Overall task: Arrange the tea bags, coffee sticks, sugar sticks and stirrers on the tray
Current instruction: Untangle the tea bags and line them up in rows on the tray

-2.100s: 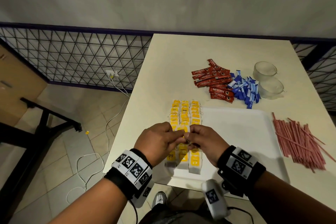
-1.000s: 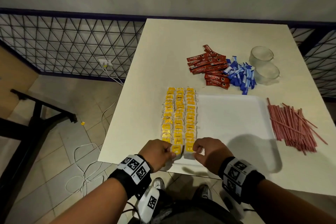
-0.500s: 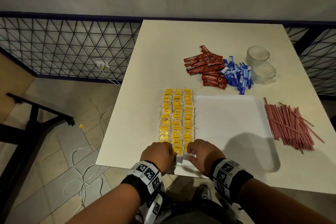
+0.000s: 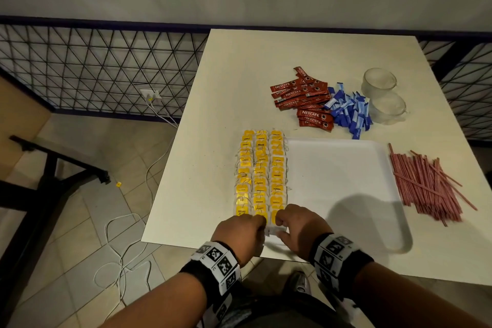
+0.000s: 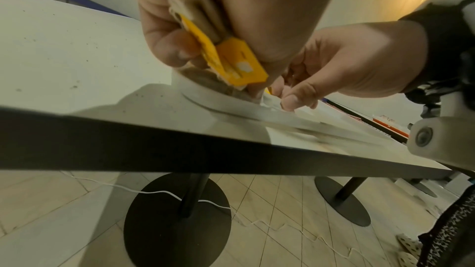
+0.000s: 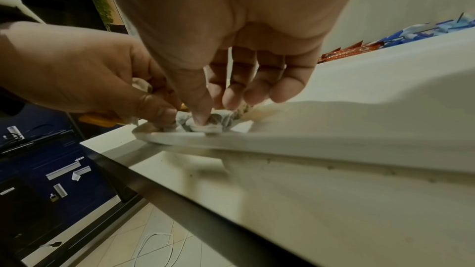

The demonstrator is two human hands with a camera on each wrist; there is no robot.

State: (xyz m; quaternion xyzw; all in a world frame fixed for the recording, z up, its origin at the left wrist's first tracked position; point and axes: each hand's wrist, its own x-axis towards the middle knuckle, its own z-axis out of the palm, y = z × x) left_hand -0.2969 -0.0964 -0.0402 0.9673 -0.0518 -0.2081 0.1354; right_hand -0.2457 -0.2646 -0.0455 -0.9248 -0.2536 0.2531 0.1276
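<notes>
A person stands at the near edge of a pale table, both hands close together over the near left corner of a white tray. The left hand grips a small stack of yellow-tagged tea bags, fingers curled round them. The right hand, almost touching the left, presses thumb and fingertips down on a single tea bag lying just inside the tray rim, pinching it in place. Directly ahead of both hands, three rows of tea bags run away from the person along the tray's left side, long axis pointing straight forward from the knuckles; the near end of the rows meets the fingertips, so the coming placement seems to belong right there, at the hands, with the right hand the nearer to the open spot. To the right of the right hand the tray lies bare and shadowed. Farther forward and to the right, off the tray, sit a heap of red coffee sticks, touching a heap of blue sugar sticks, and beyond those two clear glass cups. Pink stirrers lie scattered just beside the tray's right rim, well apart from the hands. Nothing appears to block the hands' path to the rows.
</notes>
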